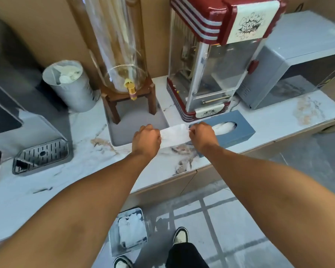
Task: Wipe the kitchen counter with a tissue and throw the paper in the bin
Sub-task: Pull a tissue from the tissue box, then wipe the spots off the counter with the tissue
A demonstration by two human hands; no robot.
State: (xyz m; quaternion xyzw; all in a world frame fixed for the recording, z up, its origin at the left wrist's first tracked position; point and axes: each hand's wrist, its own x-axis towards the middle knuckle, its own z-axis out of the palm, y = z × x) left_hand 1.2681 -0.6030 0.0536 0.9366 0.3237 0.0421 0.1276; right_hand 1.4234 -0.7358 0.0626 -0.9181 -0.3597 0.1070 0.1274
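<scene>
A white tissue (174, 136) is stretched flat between my two hands, just above the marble counter (81, 167). My left hand (146, 139) pinches its left edge and my right hand (202, 137) pinches its right edge. Directly behind my right hand lies a blue tissue box (238, 130) with white paper showing in its oval slot. On the floor below the counter edge stands a metal bin (129, 232) with crumpled white paper inside. Brownish stains mark the counter under the tissue (184, 151).
A glass drink dispenser on a wooden stand (128, 89) sits on a grey tray (135, 124). A red popcorn machine (215, 60), a grey microwave (290, 70), a metal cup (70, 86) and a coffee machine's drip tray (42, 155) crowd the counter. My shoes (180, 235) are on the tiled floor.
</scene>
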